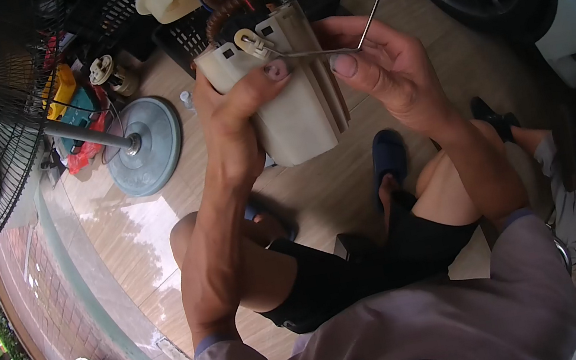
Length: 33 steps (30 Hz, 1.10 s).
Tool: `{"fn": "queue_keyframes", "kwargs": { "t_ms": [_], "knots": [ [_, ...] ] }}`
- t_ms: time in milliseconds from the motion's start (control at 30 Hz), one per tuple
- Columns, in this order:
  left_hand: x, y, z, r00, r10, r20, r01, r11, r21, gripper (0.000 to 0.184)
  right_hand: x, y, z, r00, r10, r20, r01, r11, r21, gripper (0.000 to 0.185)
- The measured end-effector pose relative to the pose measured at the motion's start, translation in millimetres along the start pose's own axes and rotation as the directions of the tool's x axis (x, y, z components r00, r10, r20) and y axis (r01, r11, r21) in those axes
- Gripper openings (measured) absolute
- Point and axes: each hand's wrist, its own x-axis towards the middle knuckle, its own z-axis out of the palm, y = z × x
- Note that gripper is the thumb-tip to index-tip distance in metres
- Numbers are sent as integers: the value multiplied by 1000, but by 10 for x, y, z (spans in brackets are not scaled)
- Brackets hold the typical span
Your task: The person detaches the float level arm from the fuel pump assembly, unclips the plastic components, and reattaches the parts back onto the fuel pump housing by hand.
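1. Near the top centre of the frame, the off-white plastic housing (297, 118) is held up in front of a black crate (187, 39); it looks light and stiff, smooth enough to slip a little
2. At centre left, the person's left hand (236, 113) is closed round the housing — thumb on its face below the round pivot (244, 37), a firm place to hold
3. At upper right of centre, the right hand (396, 76) is half curled, thumb and fingers seeming to pinch the thin metal rod (376, 1) at its bend; whether it also bears on the housing cannot be told
4. Rod and pivot look the most delicate — light fingertips suit them, while the broad walls should bear a fuller grip
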Motion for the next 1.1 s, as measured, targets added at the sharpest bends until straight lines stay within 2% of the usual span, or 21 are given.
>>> {"fn": "queue_keyframes", "kwargs": {
  "t_ms": [100, 200, 500, 700, 933, 1100],
  "knots": [
    [5, 7, -7, 1000, 10, -14, -10, 999, 37, 59, 0, -71, -52, 1000, 17, 26, -16, 999, -50, 63],
    [18, 3, -32, 1000, 13, -19, -11, 998, 64, 61, 0, -95, -45, 999, -5, 40, 4, 1000, 18, 54],
    [45, -5, -42, 998, 58, -4, -57, 987, 147, 62, 11, -161, -95, 997, -71, 12, 72, 994, -88, 23],
    [-2, -25, -5, 1000, -8, -16, 9, 999, 53, 57, -7, -134, -97, 999, -31, 31, 33, 997, -67, 21],
    [-9, -53, -21, 995, -98, 5, 99, 995, -22, 50, -14, -118, -67, 996, -81, 44, 81, 997, 6, 23],
    [-14, -34, -4, 996, -92, -16, 91, 994, -57, 48, -22, -154, -84, 995, -26, 99, 26, 1000, 3, 18]
  ]
}}
